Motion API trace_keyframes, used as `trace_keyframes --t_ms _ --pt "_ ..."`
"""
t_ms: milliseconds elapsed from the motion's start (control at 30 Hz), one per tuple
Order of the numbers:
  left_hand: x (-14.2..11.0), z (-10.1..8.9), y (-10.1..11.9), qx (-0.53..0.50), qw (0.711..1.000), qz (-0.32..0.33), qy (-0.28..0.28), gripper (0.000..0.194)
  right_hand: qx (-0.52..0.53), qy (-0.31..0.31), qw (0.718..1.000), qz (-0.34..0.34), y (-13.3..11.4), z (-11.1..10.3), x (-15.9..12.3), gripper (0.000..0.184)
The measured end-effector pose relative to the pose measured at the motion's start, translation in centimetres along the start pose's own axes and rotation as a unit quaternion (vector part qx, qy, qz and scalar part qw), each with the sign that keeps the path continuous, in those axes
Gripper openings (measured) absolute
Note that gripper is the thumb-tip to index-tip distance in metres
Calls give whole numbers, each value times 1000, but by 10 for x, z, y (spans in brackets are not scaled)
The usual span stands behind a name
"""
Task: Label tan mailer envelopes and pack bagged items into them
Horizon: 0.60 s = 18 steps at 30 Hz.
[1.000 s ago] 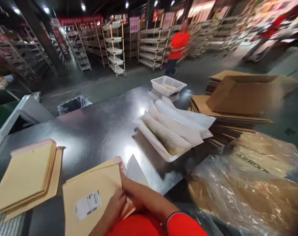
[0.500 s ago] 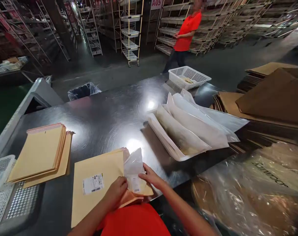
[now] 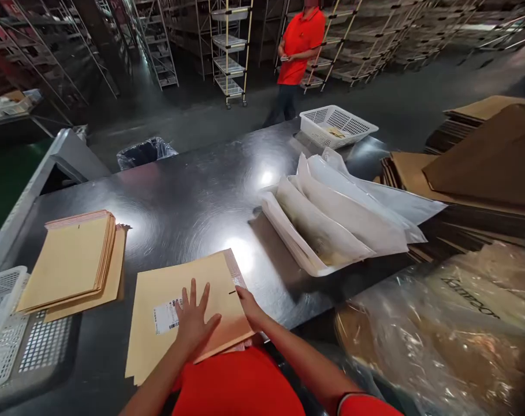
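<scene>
A tan padded envelope (image 3: 219,277) with a short black mark lies at the table's front edge, on other tan envelopes. One of those carries a white printed label (image 3: 166,317), partly covered. My left hand (image 3: 195,320) rests flat with spread fingers across the envelope and beside the label. At the envelope's right edge, my right hand (image 3: 252,309) grips it, the fingers partly hidden beneath. Pinkish bubble lining shows along its upper right side. The clear plastic packet is out of sight.
On the left, a stack of tan envelopes (image 3: 67,254) lies by white baskets (image 3: 6,335). Large white bags (image 3: 340,214) stand right of centre, before a white basket (image 3: 338,124). Cardboard (image 3: 483,167) and plastic wrap (image 3: 444,323) fill the right. A person (image 3: 301,49) is beyond the table.
The clear packet has gone from view, and the envelope now lies flatter. My left hand has opened out onto it; my right hand has shifted to its edge. The person beyond moved left.
</scene>
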<state>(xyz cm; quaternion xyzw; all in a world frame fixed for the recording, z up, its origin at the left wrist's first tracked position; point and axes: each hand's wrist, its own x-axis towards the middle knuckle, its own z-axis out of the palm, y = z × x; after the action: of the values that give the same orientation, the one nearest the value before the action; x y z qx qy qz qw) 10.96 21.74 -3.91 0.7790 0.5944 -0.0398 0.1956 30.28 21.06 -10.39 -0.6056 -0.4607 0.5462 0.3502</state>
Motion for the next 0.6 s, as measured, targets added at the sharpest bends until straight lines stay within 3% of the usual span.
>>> trace_keyframes --t_ms 100,167,267,367,467,600 --pt "7 25 5 85 995 -50 -31 73 -99 26 994 -21 11 -24 -21 29" --pt "12 39 12 142 989 -36 7 72 -200 -23 977 -67 18 -42 -40 24" --pt "17 52 17 171 984 34 39 68 -348 -131 918 -137 27 -62 -63 27" --pt "18 55 13 154 985 63 36 64 -408 -154 890 -135 30 -67 -72 19" --pt "20 54 8 156 984 78 36 64 -379 -152 907 -107 29 -66 -68 21" --pt "25 55 4 155 983 97 24 65 -315 -150 931 -108 22 -68 -50 9"
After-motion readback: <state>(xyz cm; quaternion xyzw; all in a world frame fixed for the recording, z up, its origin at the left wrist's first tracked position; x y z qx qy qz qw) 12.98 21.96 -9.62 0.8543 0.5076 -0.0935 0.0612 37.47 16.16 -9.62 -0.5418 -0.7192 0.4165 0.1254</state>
